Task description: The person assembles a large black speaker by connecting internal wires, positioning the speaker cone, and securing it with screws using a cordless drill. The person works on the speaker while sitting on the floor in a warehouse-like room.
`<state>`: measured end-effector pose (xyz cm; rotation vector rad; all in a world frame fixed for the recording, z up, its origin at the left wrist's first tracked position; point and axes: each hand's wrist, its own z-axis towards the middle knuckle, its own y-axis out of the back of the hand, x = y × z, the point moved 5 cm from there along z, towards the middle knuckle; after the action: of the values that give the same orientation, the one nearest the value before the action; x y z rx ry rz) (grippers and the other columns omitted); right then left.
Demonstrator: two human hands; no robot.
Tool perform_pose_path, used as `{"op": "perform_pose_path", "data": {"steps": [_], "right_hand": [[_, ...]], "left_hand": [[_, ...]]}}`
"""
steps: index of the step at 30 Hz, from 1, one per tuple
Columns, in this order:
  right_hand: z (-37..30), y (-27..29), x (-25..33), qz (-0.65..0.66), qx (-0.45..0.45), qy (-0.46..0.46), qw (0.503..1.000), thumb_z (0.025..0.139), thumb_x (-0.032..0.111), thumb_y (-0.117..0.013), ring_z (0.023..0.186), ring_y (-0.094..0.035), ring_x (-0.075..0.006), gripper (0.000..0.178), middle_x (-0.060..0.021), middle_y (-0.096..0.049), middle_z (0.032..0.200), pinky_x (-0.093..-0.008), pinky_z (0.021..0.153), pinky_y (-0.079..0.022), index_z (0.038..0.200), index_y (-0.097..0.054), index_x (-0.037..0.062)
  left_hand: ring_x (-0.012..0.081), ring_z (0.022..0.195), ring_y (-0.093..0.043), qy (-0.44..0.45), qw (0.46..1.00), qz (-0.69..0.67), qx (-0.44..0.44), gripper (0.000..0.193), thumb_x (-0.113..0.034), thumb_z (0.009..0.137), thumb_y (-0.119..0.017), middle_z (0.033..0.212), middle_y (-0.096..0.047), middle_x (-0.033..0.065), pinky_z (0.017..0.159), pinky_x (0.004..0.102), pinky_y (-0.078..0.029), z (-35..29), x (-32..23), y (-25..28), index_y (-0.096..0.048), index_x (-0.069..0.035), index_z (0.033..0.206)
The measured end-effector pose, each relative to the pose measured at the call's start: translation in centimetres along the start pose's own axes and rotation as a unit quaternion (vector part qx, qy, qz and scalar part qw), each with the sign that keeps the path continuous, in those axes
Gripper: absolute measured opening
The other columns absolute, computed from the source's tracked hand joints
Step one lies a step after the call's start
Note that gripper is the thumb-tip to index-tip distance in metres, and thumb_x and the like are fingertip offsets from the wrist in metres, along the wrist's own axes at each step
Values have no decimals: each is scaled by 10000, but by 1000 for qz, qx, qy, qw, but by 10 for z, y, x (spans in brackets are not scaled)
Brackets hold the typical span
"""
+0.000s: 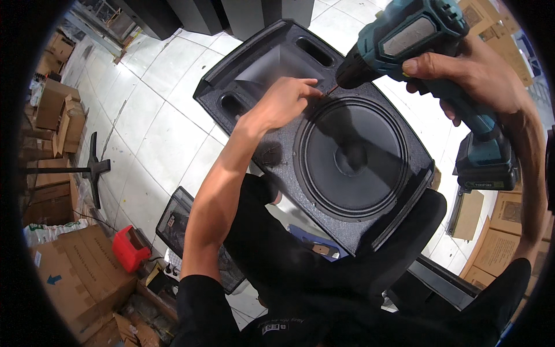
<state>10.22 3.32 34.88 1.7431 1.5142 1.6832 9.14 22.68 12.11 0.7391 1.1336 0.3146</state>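
Head view: right grip wraps a drill, left grip half-curls at a speaker, its hold unclear.

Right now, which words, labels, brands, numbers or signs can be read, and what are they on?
I won't copy wording, only say where it stands:
Drill battery: small light lettering.
Black shirt: white lettering, the smaller part unreadable.
Brown carton at left: a blue arrow; its print is blurred.
Cartons at right: dark print, too small to read.
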Motion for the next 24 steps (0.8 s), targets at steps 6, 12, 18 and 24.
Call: {"op": "perform_pose_path", "data": {"steps": [6, 12, 18, 24], "right_hand": [[24, -11, 6, 3, 44, 1, 999, 813, 305, -777, 407, -579, -116, 442, -137, -672, 758, -200, 355, -477, 1065, -653, -36], [32, -15, 0, -68, 10, -25, 997, 833, 307, -740, 413, -583, -112, 434, -137, -670, 760, -201, 357, -484, 1067, -649, -47], [36, -17, -7, -45, 52, 11, 998, 826, 287, -739, 414, -582, -115, 395, -131, -668, 763, -201, 364, -482, 1039, -667, -38], [36, -20, -10, -39, 53, -4, 998, 838, 288, -727, 436, -585, -108, 389, -129, -677, 781, -211, 386, -485, 1070, -666, -19]], "left_hand": [[331, 1331, -488, 21, 998, 5, 56, 460, 25, 741, -455, 1296, -596, 254, 1161, 444, -307, 0, 13, -10, -683, 57, 1139], [277, 1415, -386, 35, 993, 34, 107, 460, 11, 765, -414, 1264, -642, 186, 1225, 487, -170, -1, 16, -17, -688, 70, 1129], [276, 1423, -370, 46, 992, 58, 104, 459, 10, 768, -403, 1278, -636, 175, 1233, 491, -147, -1, 18, -21, -695, 66, 1118], [278, 1428, -361, 47, 990, 78, 110, 461, 8, 769, -404, 1293, -627, 170, 1233, 490, -151, -1, 23, -25, -699, 50, 1122]]}}
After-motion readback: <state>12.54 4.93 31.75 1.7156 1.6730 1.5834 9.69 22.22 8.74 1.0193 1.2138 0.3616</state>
